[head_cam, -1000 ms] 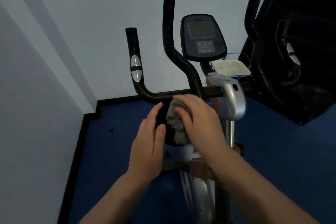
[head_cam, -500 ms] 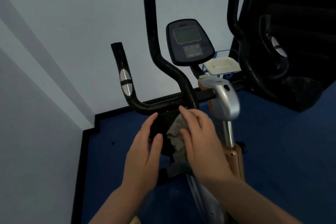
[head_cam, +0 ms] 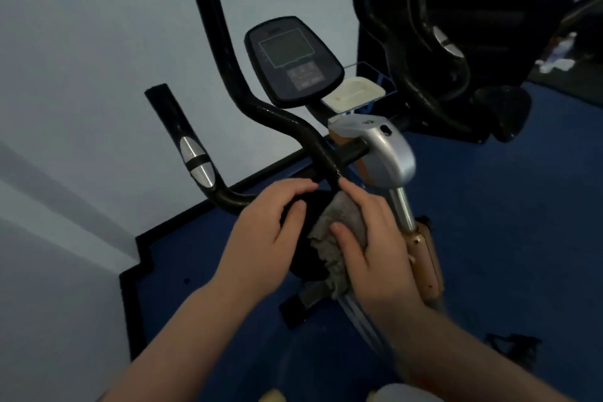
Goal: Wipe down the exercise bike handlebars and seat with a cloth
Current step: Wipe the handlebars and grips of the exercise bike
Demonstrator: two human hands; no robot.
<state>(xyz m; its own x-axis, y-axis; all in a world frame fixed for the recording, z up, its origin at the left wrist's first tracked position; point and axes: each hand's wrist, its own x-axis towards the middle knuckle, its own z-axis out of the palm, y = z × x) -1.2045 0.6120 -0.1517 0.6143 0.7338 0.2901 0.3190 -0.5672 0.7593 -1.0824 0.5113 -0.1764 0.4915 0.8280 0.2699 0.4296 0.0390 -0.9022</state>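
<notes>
The exercise bike's black handlebars [head_cam: 284,121] rise in front of me, with a crossbar just above my hands. Below the crossbar is a black padded seat [head_cam: 310,258], mostly hidden by my hands. My left hand [head_cam: 261,232] grips the seat's left side, its fingers curled over the top edge and its thumb on the pad. My right hand [head_cam: 375,245] lies over a crumpled grey cloth [head_cam: 342,215] and holds it against the seat's right side. The cloth bunches between thumb and forefinger, and its lower end hangs below the seat.
The bike's console [head_cam: 290,59] and silver post housing [head_cam: 388,153] stand right behind the crossbar. A white tray [head_cam: 355,93] sits behind them. A second dark machine [head_cam: 440,42] fills the upper right. A pale wall [head_cam: 81,108] is close on the left, above the blue floor [head_cam: 505,238].
My right hand has slid the cloth down from the crossbar onto the seat. My left hand's fingers have curled over the seat's top edge. The view has tilted.
</notes>
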